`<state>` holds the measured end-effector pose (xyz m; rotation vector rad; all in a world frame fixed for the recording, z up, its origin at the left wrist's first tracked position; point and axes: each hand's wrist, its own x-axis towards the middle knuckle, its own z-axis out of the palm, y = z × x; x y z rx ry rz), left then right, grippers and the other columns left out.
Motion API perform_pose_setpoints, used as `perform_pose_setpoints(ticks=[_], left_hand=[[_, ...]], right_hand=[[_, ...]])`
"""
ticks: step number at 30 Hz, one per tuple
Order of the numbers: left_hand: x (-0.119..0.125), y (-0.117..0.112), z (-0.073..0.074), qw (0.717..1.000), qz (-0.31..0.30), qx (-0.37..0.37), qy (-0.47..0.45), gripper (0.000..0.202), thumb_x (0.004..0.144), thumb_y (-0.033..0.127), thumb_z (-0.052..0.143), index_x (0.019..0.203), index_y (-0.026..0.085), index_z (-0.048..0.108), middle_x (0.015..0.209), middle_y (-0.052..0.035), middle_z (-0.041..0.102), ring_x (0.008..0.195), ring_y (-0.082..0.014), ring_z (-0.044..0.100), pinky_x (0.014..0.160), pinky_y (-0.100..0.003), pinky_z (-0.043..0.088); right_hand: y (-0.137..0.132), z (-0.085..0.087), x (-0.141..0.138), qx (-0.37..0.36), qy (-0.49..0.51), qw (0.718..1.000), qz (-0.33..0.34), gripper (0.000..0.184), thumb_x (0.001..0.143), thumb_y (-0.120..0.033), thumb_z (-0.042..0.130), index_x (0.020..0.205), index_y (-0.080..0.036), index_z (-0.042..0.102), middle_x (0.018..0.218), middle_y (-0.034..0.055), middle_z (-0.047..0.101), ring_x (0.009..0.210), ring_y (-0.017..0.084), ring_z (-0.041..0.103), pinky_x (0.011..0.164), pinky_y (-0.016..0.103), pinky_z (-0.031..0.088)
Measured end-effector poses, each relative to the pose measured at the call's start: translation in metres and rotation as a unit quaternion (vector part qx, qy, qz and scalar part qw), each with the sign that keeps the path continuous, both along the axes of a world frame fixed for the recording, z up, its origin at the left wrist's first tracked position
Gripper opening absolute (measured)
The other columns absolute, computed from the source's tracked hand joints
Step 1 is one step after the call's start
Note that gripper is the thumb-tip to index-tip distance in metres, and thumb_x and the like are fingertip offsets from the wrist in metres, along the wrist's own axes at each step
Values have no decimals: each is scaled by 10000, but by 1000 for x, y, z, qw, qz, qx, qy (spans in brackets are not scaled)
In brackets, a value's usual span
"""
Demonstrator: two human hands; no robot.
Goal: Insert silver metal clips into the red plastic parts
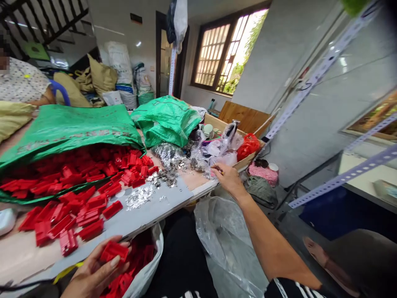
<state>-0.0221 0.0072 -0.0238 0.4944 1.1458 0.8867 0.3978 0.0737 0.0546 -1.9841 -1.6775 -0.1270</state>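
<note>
My left hand [96,271] sits low at the table's front edge, fingers curled round a red plastic clip [114,251]. Under it a white bag [149,265] holds more red clips. My right hand [228,178] reaches out to the table's right end beside clear plastic bags [217,151], its fingers pinched on a small thin object I cannot make out. Loose red clips [80,217] lie scattered on the table [145,215], with small silver metal pieces [139,196] between the two hands.
A large green sack [71,128] spills red clips at the left; a crumpled green bag [166,118] lies behind. A cardboard box [245,159] holds bags. A clear bag [223,240] hangs by my lap. Another person's patterned sleeve [21,82] shows far left. Metal shelving [341,178] stands right.
</note>
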Motion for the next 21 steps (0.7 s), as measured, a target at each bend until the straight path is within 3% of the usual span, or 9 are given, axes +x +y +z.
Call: perform_pose_setpoints(ticks=[4,7,10,17,21], left_hand=[[8,-2,3,999,26,42,3,614,490,284,885,1032,167,622,943,-92,751,903,-289,702,773,-367,595],[5,-2,-2,999,18,46,-6,622,512,279,881,1057,175,598,951,-87,752,832,-228,711,768,-304,580],[0,-4,-3,999,2,39,-15,666,547,281,868,1133,195,564,974,-76,750,848,-193,706,781,-248,556],[5,-8,3,993,66,101,-8,529,570,293,846,1023,182,596,954,-72,744,859,-209,702,766,-271,550],[8,-6,2,986,45,156,-21,433,638,244,806,1004,196,580,1009,-55,722,841,-173,684,763,-276,545]], right_hand=[[1,-29,-54,-57,90,983,149,136,857,-223,562,910,-187,681,883,46,717,797,179,643,733,279,462],[3,-49,-93,-99,116,965,211,113,850,-216,579,911,-196,673,882,33,709,804,167,638,740,269,460],[9,-61,-120,-114,113,961,227,121,837,-189,595,934,-206,667,927,34,699,846,165,633,759,262,455],[28,-76,-139,-122,62,966,219,105,852,-204,580,921,-222,658,945,36,679,876,174,624,768,260,443],[32,-82,-137,-109,55,963,241,98,859,-229,546,886,-218,640,907,36,668,849,178,616,761,271,438]])
